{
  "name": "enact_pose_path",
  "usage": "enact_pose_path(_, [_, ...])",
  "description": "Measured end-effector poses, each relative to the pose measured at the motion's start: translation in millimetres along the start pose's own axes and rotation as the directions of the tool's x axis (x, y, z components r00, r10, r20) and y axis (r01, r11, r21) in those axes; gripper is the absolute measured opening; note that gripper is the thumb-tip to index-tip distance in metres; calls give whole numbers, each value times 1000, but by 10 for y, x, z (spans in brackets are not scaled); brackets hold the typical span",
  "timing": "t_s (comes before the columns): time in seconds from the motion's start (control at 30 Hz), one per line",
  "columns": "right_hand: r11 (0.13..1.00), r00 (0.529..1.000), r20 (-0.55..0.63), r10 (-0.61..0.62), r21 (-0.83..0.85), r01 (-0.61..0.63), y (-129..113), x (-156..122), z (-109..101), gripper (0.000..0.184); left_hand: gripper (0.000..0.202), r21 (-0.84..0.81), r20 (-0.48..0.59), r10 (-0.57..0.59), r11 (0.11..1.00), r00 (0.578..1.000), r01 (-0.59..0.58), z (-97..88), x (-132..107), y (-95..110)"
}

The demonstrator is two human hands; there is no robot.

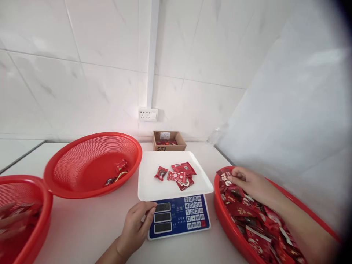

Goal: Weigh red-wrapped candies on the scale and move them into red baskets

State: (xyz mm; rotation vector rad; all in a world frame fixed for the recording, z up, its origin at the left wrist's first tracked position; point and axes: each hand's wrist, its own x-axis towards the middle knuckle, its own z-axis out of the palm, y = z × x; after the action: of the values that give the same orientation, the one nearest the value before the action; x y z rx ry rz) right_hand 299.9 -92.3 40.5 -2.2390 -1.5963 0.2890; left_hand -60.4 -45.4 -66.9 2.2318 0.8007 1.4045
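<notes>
My right hand [244, 182] is at the far rim of a red basket [223, 211] on the right, pinching a red snack packet [224, 176] with white lettering. Many similar packets are heaped beneath it. Beside the display of a blue digital scale [180, 216], my left hand [139, 222] is closed, thumb and index tips together near the front edge of the white weighing tray [154, 190]. Nothing shows in those fingers. Several red packets [177, 176] lie on the tray, one small dark-red packet [161, 173] apart from the others.
A large red mesh basket [90, 141] at left holds a few packets [121, 165]. Another red basket [45, 216] at the lower left contains packets and blurred shapes. Behind the tray stands a small cardboard box [172, 147] of packets, near the tiled wall with a socket [147, 114].
</notes>
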Motion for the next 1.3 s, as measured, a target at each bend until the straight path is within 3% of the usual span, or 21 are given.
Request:
enact_pose_path(0.07, [988,993,94,-77,143,63,-365,5,27,27,14,-7,13,-16,1000,1000,16,0,4,8])
enact_pose_path(0.17, [971,969,187,-161,204,123,-879,10,255,22,14,-5,20,-35,999,999,35,-7,15,17])
enact_pose_path(0.3, [947,943,124,-310,126,295,-1239,93,630,14,14,-4,-8,-27,1000,1000,27,-19,18,20])
enact_pose_path(0.4, [895,894,54,-445,-21,446,-1261,137,820,27,15,-7,-9,-30,1000,1000,30,-20,8,15])
enact_pose_path(0.47, [867,869,119,-481,-86,491,-1225,113,901,37,15,-12,-2,-36,999,999,36,-15,-1,11])
enact_pose_path(0.6, [881,854,297,-426,-78,467,-1146,20,953,49,16,-20,9,-44,999,999,44,-3,-11,5])
enact_pose_path(0.73, [900,882,236,-407,-58,431,-1051,81,915,53,15,-23,26,-40,999,999,40,1,-10,-1])
enact_pose_path(0.83, [936,925,222,-309,-100,337,-955,192,922,58,15,-14,23,-43,999,999,43,2,-9,-3])
enact_pose_path(0.97, [948,906,311,-286,-49,316,-949,242,966,63,16,-18,19,-51,999,999,51,8,-11,-1])
enact_pose_path(1.07, [924,894,273,-354,-46,379,-1104,211,966,66,15,-19,17,-49,999,999,49,10,-4,8])
enact_pose_path(1.17, [866,841,256,-476,-31,499,-1310,185,961,62,16,-20,17,-37,999,999,38,1,14,22])
enact_pose_path(1.3, [811,752,366,-548,14,584,-1448,207,984,57,15,-19,-3,-13,1000,1000,13,-15,36,36])
